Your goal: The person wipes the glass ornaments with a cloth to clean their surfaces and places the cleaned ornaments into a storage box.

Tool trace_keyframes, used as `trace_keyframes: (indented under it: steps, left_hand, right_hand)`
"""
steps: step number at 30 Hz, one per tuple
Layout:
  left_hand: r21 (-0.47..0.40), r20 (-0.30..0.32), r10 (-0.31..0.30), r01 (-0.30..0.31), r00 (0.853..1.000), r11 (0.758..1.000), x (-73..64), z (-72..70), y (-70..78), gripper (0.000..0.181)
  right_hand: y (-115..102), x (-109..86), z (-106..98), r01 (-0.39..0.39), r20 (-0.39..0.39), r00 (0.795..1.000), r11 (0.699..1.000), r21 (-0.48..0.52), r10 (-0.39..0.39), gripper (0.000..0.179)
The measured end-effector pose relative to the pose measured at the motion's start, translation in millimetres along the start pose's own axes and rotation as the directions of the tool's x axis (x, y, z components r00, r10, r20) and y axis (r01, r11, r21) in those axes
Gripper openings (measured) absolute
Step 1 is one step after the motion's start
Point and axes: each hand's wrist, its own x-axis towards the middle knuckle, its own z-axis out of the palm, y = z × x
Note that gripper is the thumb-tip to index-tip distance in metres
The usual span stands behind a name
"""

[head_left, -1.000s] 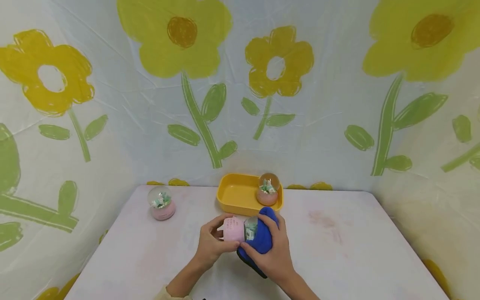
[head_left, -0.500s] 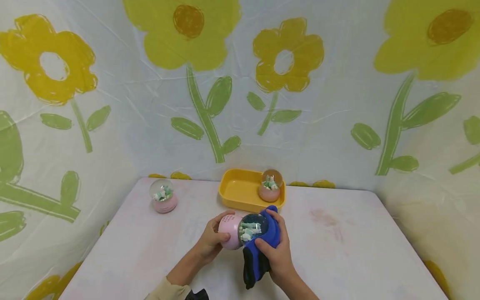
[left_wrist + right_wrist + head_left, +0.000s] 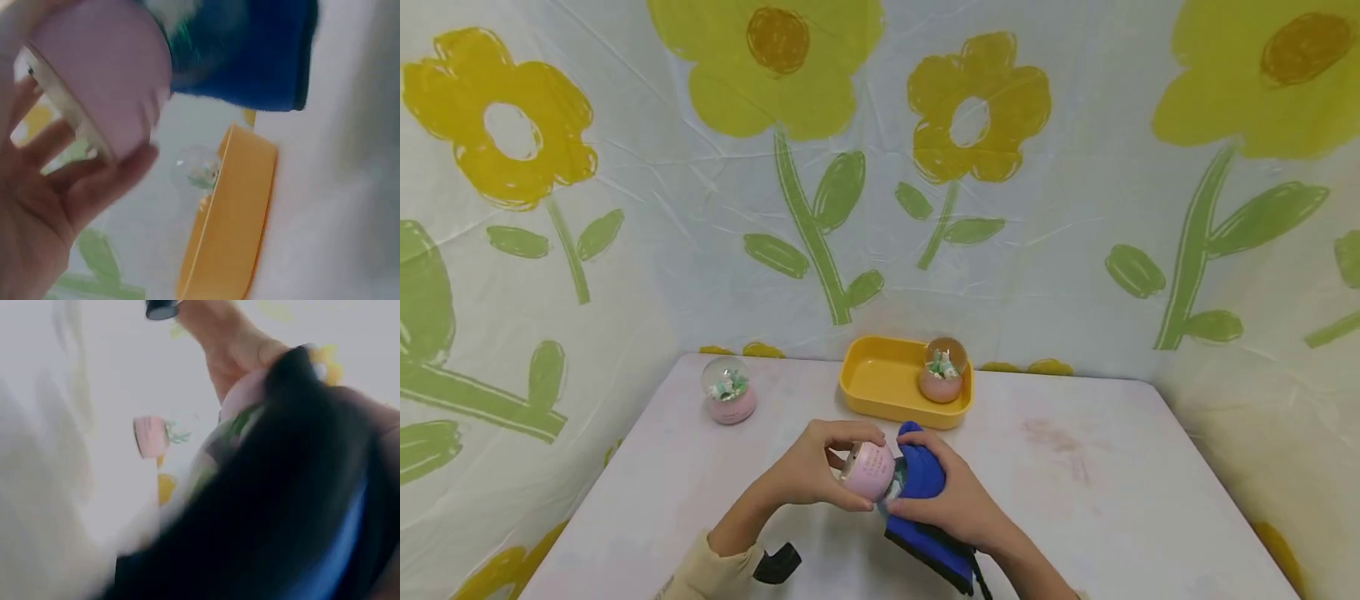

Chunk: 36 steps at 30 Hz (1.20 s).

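A snow globe with a pink base (image 3: 868, 472) is held on its side above the table, its base to the left and its glass ball to the right. My left hand (image 3: 811, 468) grips the pink base between thumb and fingers. On the other side, my right hand (image 3: 951, 492) holds a blue cloth with black edging (image 3: 923, 473) around the glass ball, hiding most of it. In the left wrist view the pink base (image 3: 109, 69) fills the upper left, with the blue cloth (image 3: 269, 56) beyond. The dark cloth (image 3: 275, 487) blocks much of the right wrist view.
At the back of the table (image 3: 1075, 467) stands a yellow tray (image 3: 883, 410) with a second snow globe (image 3: 942, 375) upright at its right end. Another snow globe (image 3: 730, 396) stands at the back left. Flower-printed fabric (image 3: 1037, 275) hangs around the table.
The globe has been turned, so its base now tilts toward the left hand with its underside edge showing. The cloth has shifted over the ball, covering more of it. Both hands have changed their hold.
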Motion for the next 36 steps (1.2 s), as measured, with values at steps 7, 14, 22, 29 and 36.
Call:
trace_keyframes:
  steps: [7, 14, 22, 29, 36]
  left_hand:
    - [-0.052, -0.145, -0.021, 0.014, 0.989, 0.999, -6.0, 26.1, -7.3, 0.060]
    - [-0.526, -0.310, -0.356, 0.153, 0.881, 0.837, -15.0, 50.2, -20.3, 0.063]
    - [-0.778, -0.120, -0.451, 0.199, 0.884, 0.596, -17.0, 48.4, -25.7, 0.058]
    - [-0.490, -0.151, -0.217, 0.118, 0.965, 0.864, -9.7, 14.5, -25.5, 0.053]
    - [-0.264, -0.007, -0.119, 0.113, 0.993, 0.958, -5.4, -3.2, -10.7, 0.055]
  right_hand:
    - [7.3, -7.4, 10.1, 0.104, -0.139, 0.978, 0.944, -0.313, -0.154, 0.079]
    - [34.1, -10.9, 32.0, 0.319, -0.320, 0.775, 0.775, -0.546, -0.545, 0.074]
    - [36.9, -9.2, 42.8, 0.426, -0.502, 0.764, 0.901, -0.080, -0.405, 0.085]
    - [18.2, 1.7, 12.2, 0.134, -0.173, 0.982, 0.912, 0.389, -0.071, 0.062]
    - [15.7, 5.5, -11.4, 0.011, 0.174, 0.982, 0.943, 0.334, -0.074, 0.056]
